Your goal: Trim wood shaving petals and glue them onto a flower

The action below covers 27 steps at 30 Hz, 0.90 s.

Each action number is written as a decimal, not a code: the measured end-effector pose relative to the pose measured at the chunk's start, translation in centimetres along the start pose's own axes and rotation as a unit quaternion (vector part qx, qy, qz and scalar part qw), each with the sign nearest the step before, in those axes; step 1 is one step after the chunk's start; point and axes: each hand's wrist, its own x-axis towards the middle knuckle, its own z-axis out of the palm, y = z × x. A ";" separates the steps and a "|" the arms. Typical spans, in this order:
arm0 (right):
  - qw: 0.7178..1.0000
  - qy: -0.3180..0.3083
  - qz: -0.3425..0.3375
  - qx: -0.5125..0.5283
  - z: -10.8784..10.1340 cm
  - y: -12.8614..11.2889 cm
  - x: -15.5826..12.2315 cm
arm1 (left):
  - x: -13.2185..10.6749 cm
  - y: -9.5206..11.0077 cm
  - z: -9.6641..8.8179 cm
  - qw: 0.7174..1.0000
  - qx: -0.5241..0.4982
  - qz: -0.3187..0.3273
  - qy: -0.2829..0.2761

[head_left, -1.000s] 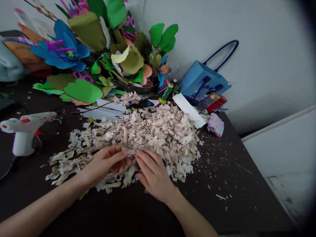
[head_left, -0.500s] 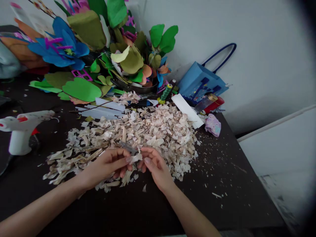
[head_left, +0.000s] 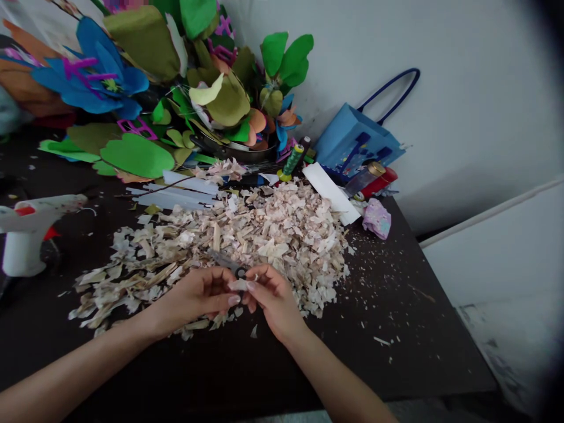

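A small pale, papery flake [head_left: 238, 285] spans the gap between my two hands above the front edge of a loose heap. My right hand [head_left: 275, 299] pinches its right end between thumb and fingers. At its left end are the closed fingers of my left hand [head_left: 194, 296], with the thumb just below the flake. Right behind the fingertips shows a grey, blade-like tool [head_left: 225, 262] with a dark round part, perhaps small scissors; whether a hand touches it I cannot tell. The heap [head_left: 304, 235] consists of dry beige and whitish flakes and strips.
A white glue gun [head_left: 24, 247] lies on the dark table [head_left: 352, 364] at left. Behind the heap are translucent sticks [head_left: 176, 197], a green thread spool [head_left: 291, 161], a white block [head_left: 330, 194] and a crumpled lilac cloth [head_left: 376, 218]. Fabric flowers [head_left: 141, 155] and a blue bag [head_left: 352, 138] stand at the back.
My right thumb has come onto the flake, and my left thumb has slid slightly lower. The flake now lies flatter. The whole view has shifted a little.
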 end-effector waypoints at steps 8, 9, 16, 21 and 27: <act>0.999 -0.031 -0.001 -0.042 0.0 0.1 -0.2 | 0.0 0.6 0.0 0.998 -0.007 0.024 0.050; 0.998 -0.033 -0.003 -0.044 0.0 0.0 -0.2 | 0.0 0.6 0.0 0.999 -0.006 0.023 0.047; 0.996 -0.002 -0.030 -0.080 0.1 -0.2 -0.3 | 0.0 0.5 0.1 1.000 0.020 0.016 0.017; 0.998 0.022 -0.028 -0.050 0.4 -0.2 -0.2 | 0.4 1.2 0.3 0.997 -0.004 0.042 0.068; 0.998 0.037 -0.039 -0.034 0.7 -0.2 -0.3 | 1.0 2.4 1.2 0.998 -0.035 0.047 0.023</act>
